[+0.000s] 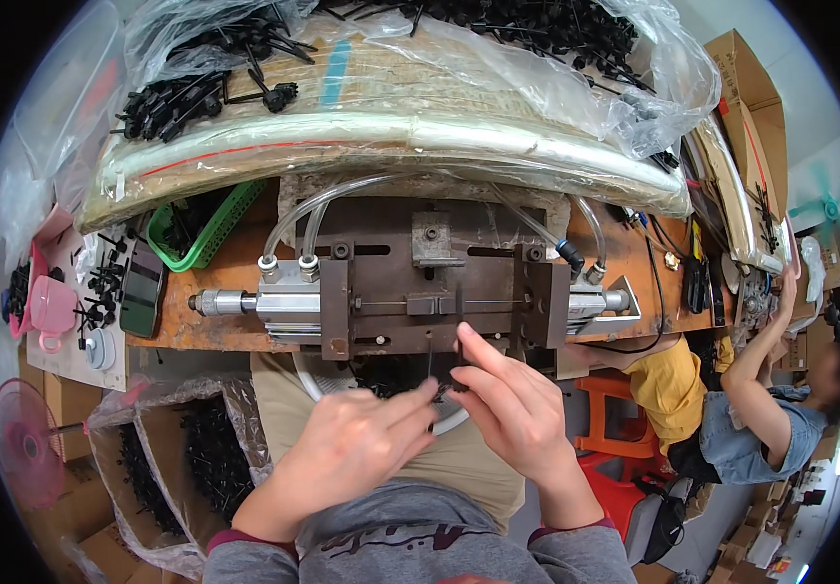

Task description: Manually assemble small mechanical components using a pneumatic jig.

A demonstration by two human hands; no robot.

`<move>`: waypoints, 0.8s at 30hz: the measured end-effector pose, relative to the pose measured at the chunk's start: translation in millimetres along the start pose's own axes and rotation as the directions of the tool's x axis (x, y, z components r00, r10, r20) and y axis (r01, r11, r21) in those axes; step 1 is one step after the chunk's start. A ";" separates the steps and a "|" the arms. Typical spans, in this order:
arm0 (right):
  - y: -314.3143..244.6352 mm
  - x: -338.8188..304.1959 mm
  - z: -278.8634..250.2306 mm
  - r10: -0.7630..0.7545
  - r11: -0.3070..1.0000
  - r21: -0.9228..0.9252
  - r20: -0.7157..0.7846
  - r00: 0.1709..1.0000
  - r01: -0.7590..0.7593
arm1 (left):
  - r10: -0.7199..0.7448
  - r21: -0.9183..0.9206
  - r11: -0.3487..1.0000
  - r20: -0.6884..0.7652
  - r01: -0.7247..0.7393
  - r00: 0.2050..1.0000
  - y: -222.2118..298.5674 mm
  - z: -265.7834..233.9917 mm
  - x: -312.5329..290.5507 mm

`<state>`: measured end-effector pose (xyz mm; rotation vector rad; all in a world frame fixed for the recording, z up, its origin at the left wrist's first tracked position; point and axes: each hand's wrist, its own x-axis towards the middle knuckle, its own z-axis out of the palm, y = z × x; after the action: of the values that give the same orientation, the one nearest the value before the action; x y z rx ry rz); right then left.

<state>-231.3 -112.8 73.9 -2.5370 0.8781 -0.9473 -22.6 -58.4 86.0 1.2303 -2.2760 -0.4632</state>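
My right hand (512, 399) is at the front edge of a metal clamping fixture (381, 224), thumb and fingers pinched on a black plastic part whose thin stem (460, 292) points up toward the centre block (429, 305). Beside it, my left hand (366, 428) is slightly blurred, its fingers closed around a second black stemmed part (429, 362). That part's lower end is mostly covered by the fingers. Silver air cylinders (288, 311) flank the fixture, and thin rods run from both sides to the centre block.
Piles of black stemmed parts (536, 29) lie on a plastic-wrapped board behind. A green basket (211, 234) and a phone (143, 292) sit at the left. Lined boxes (167, 467) of black parts stand lower left. A co-worker (770, 419) sits at the right near a red stool (619, 428).
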 end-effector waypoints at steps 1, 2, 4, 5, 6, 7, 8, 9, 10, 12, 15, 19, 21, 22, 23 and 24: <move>0.1 1.3 2.4 -0.004 1.000 -0.018 0.021 1.000 0.004 | 0.004 -0.060 0.998 0.055 0.000 0.998 -1.1 1.6 -6.8; -1.5 3.3 4.5 -0.001 0.998 -0.069 0.064 0.998 0.005 | 0.010 -0.121 0.993 0.110 0.003 0.994 -2.3 4.0 -12.3; -5.1 9.4 10.1 0.002 0.986 -0.164 0.148 0.989 0.023 | -0.025 -0.139 0.989 0.160 0.048 0.987 -4.5 8.2 -18.2; -3.0 10.0 14.8 -0.028 0.977 -0.207 0.123 0.992 0.054 | -0.038 -0.135 0.989 0.158 0.060 0.987 -4.2 8.8 -18.9; -3.6 12.9 16.5 -0.008 0.974 -0.225 0.118 0.993 0.034 | -0.052 -0.131 0.989 0.157 0.073 0.986 -4.4 9.4 -19.6; -4.8 16.1 17.1 0.014 0.970 -0.243 0.112 0.994 0.014 | -0.042 -0.138 0.989 0.129 0.060 0.991 -5.1 10.6 -19.4; -6.3 18.4 17.0 0.036 0.965 -0.261 0.106 0.994 -0.007 | -0.031 -0.146 0.988 0.101 0.046 0.994 -6.0 12.1 -18.7; -7.8 20.0 16.3 0.042 0.963 -0.270 0.126 0.991 -0.006 | -0.023 -0.154 0.988 0.070 0.033 0.997 -6.7 13.2 -18.5; -9.2 21.2 15.1 0.048 0.960 -0.280 0.145 0.988 -0.006 | -0.013 -0.150 0.988 0.054 0.021 0.998 -7.5 13.6 -18.4; -9.7 21.3 14.9 0.054 0.956 -0.295 0.160 0.986 -0.004 | 0.015 -0.148 0.989 0.023 -0.012 1.000 -8.3 14.8 -16.9; -8.8 19.8 15.6 0.053 0.954 -0.300 0.150 0.987 -0.005 | 0.048 -0.174 0.983 -0.028 -0.052 0.998 -7.3 16.9 -15.3; -9.1 20.0 15.5 0.055 0.958 -0.288 0.144 0.988 -0.011 | 0.062 -0.191 0.979 -0.075 -0.075 0.995 -7.1 21.6 -16.4; -9.6 20.2 15.2 0.058 0.957 -0.289 0.146 0.988 -0.014 | 0.067 -0.201 0.976 -0.096 -0.086 0.993 -7.7 24.5 -18.9; -10.2 20.6 14.4 0.061 0.956 -0.292 0.151 0.987 -0.015 | 0.068 -0.203 0.975 -0.103 -0.088 0.992 -8.2 25.0 -19.2; -10.5 20.9 13.9 0.064 0.955 -0.295 0.156 0.986 -0.016 | 0.069 -0.205 0.974 -0.110 -0.091 0.992 -8.5 25.5 -19.5; -10.6 21.0 13.7 0.066 0.954 -0.298 0.160 0.985 -0.015 | 0.071 -0.207 0.974 -0.118 -0.095 0.991 -8.8 25.5 -19.7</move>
<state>-204.9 -117.2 78.9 -2.7845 1.0862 -0.6146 -22.4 -45.0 55.5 1.0250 -2.1146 -0.5773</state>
